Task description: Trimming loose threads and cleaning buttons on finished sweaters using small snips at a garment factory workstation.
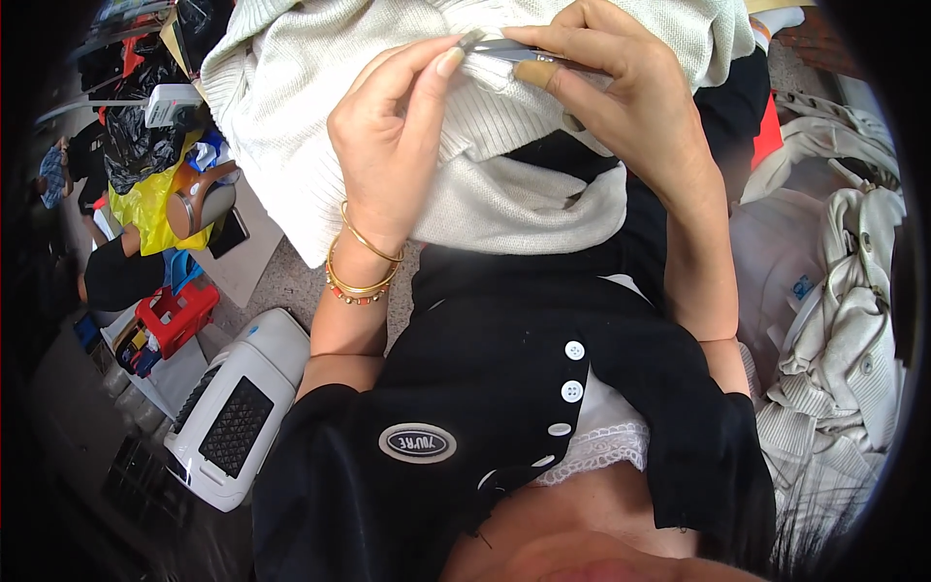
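Left hand [393,136] pinches ribbed cream sweater [504,184] | right hand [621,92] grips small metal tool [504,46] at the knit | cream garments [844,320] heaped right of forearm

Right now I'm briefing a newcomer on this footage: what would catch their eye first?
At top centre, the left hand and right hand pinch a cream knit sweater, the right hand holding a small metal tool against its ribbed hem. Gold bangles ring the left wrist. A pile of cream garments lies at right; a white appliance sits lower left.
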`<state>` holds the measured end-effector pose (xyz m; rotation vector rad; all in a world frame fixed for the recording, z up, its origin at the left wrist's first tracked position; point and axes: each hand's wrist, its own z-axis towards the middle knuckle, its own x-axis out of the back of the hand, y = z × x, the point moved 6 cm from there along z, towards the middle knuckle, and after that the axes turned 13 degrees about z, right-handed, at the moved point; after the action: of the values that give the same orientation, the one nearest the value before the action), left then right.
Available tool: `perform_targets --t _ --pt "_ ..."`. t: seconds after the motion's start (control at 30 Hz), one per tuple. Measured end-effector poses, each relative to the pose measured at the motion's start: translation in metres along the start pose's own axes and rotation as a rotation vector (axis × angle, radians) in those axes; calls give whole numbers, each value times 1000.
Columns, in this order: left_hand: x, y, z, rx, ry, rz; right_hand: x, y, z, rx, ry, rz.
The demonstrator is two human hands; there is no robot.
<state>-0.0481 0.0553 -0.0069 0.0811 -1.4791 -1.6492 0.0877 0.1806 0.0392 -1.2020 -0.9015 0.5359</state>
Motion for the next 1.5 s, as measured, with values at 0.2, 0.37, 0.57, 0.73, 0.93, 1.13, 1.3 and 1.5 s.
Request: perform_targets --t 0.2,0.37,0.57,0.73,0.93,1.13,1.3,1.5 --pt "0 -4 0 87 -42 -106 1 0 -2 -3 11 27" --pt "-1 -4 -1 104 -48 -139 2 1 -3 12 0 51" --pt "-2 -3 0 94 -46 -143 3 -1 -2 0 2 16" --pt "1 -7 -2 65 -28 -83 3 -10 3 -34 -19 -47" --pt "0 -4 -1 39 8 -45 4 -12 4 -65 6 -22" --pt "2 -5 -2 47 32 -77 3 -8 1 -21 50 -1" --pt "2 -5 -2 107 19 -171 3 -2 -2 62 68 66" --pt "-1 -7 -2 173 -7 -228 7 -1 0 88 46 72"
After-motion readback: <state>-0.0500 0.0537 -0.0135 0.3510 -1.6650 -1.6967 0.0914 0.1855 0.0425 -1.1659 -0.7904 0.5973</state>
